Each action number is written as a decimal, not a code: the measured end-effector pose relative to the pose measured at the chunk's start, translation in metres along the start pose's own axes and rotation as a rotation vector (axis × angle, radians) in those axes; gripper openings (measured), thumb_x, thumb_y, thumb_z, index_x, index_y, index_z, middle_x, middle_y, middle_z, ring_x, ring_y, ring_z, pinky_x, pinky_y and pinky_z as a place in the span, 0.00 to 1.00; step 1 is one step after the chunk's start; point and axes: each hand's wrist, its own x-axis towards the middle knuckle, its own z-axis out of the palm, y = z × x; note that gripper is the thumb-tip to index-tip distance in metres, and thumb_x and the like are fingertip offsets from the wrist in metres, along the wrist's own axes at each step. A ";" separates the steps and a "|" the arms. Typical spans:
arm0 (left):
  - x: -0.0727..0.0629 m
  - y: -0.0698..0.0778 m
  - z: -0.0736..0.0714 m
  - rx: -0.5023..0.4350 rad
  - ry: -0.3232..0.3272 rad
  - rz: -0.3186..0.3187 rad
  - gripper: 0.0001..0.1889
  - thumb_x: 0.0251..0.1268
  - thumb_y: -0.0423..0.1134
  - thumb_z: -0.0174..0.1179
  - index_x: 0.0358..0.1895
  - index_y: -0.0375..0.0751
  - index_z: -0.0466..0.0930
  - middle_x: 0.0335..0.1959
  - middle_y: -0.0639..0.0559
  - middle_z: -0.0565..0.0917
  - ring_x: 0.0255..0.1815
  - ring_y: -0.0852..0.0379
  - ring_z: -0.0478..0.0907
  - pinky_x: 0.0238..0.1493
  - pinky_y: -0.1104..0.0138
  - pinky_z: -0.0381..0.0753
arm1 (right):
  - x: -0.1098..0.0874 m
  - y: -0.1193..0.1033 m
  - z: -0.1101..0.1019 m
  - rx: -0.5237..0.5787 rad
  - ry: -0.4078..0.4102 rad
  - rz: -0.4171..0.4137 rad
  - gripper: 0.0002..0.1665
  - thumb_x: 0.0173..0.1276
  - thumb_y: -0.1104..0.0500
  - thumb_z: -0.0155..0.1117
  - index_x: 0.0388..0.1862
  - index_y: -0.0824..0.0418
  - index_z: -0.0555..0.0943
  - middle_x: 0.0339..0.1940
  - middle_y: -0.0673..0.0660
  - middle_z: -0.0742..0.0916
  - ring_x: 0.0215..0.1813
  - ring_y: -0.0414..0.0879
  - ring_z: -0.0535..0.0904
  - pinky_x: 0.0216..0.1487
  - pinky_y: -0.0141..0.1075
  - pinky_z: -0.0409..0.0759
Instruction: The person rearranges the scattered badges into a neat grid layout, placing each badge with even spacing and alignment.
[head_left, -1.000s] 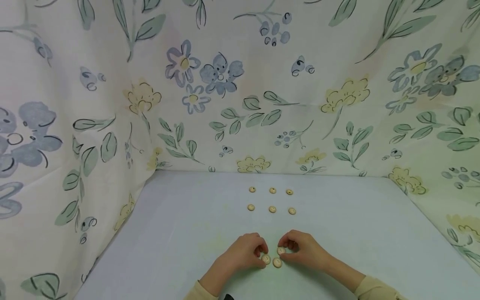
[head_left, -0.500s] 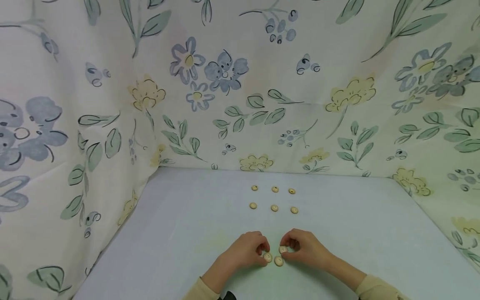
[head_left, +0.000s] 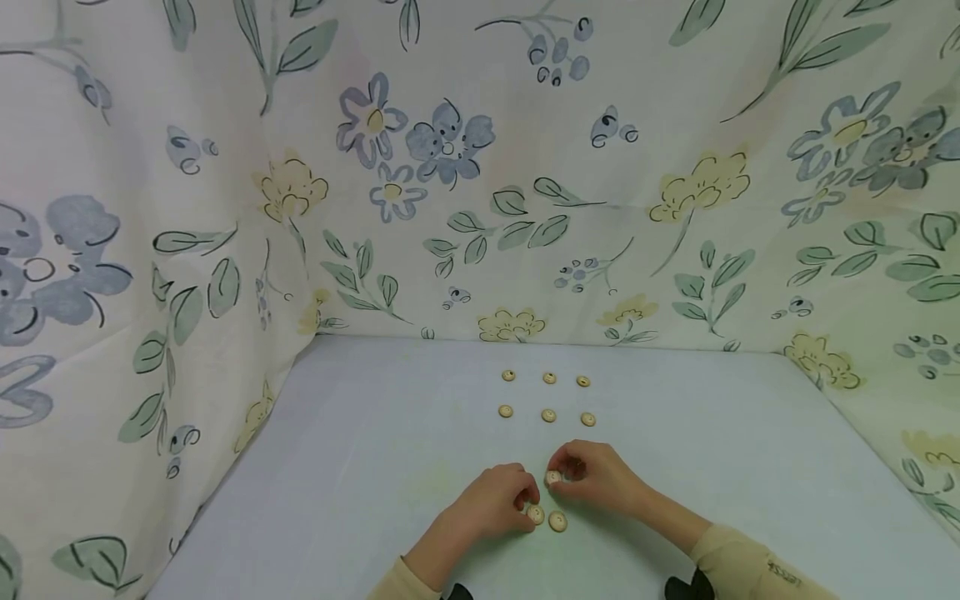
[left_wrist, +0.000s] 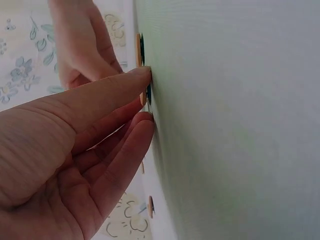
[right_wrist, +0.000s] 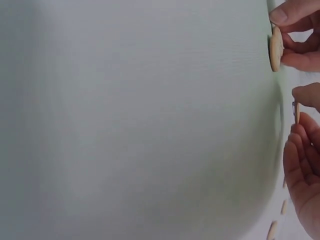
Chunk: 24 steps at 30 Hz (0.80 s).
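Three round pale wooden buttons are near the hands on the white table. My left hand [head_left: 495,502] pinches one button [head_left: 535,515] by its edge, thumb and fingertips low at the tabletop. In the left wrist view, that button [left_wrist: 144,96] is partly hidden behind the thumb. My right hand [head_left: 603,479] holds another button [head_left: 553,477] between thumb and fingers, a little farther back; in the right wrist view this button [right_wrist: 297,113] appears edge-on. A loose button [head_left: 557,522] lies just right of the left hand's button.
Behind the hands, several more buttons form two rows: a nearer row with a middle button [head_left: 549,415] and a farther row with a middle button [head_left: 550,378]. A floral cloth [head_left: 450,250] hangs around the back and sides of the table [head_left: 360,433].
My right hand has moved back and slightly left with its button, away from the loose one. The left hand keeps its pinch in the same place. The head view has shifted slightly.
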 end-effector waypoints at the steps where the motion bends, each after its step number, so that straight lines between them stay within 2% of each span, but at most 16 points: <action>1: 0.000 0.000 0.000 0.008 -0.001 -0.002 0.11 0.47 0.34 0.74 0.33 0.46 0.82 0.24 0.62 0.70 0.25 0.70 0.65 0.32 0.75 0.68 | 0.003 0.000 0.000 -0.006 0.004 -0.001 0.10 0.58 0.56 0.75 0.37 0.54 0.82 0.31 0.45 0.83 0.33 0.38 0.76 0.35 0.31 0.77; 8: -0.001 0.005 0.001 0.075 0.017 0.010 0.10 0.46 0.34 0.73 0.32 0.46 0.82 0.23 0.62 0.69 0.24 0.69 0.64 0.29 0.75 0.66 | 0.025 -0.003 0.004 -0.016 0.007 0.018 0.11 0.58 0.56 0.75 0.39 0.52 0.83 0.31 0.44 0.83 0.33 0.38 0.76 0.36 0.31 0.77; 16: -0.001 0.012 0.005 0.172 0.024 0.008 0.09 0.48 0.36 0.73 0.30 0.48 0.82 0.25 0.64 0.69 0.26 0.67 0.65 0.30 0.72 0.67 | 0.045 -0.003 0.012 -0.026 0.012 -0.043 0.10 0.59 0.55 0.74 0.39 0.54 0.83 0.31 0.44 0.82 0.33 0.37 0.76 0.36 0.31 0.77; 20: -0.002 0.014 0.005 0.189 0.028 0.002 0.08 0.48 0.37 0.73 0.31 0.48 0.82 0.27 0.64 0.72 0.27 0.67 0.67 0.33 0.71 0.70 | 0.052 -0.003 0.019 -0.032 0.012 -0.075 0.11 0.58 0.55 0.75 0.38 0.54 0.84 0.31 0.43 0.82 0.33 0.35 0.75 0.35 0.31 0.77; 24: -0.004 0.015 0.005 0.189 0.035 -0.003 0.08 0.48 0.37 0.73 0.30 0.48 0.82 0.28 0.63 0.73 0.27 0.66 0.69 0.34 0.69 0.72 | 0.060 -0.006 0.025 -0.032 -0.014 -0.064 0.11 0.58 0.55 0.75 0.39 0.54 0.84 0.30 0.43 0.82 0.33 0.36 0.76 0.35 0.31 0.77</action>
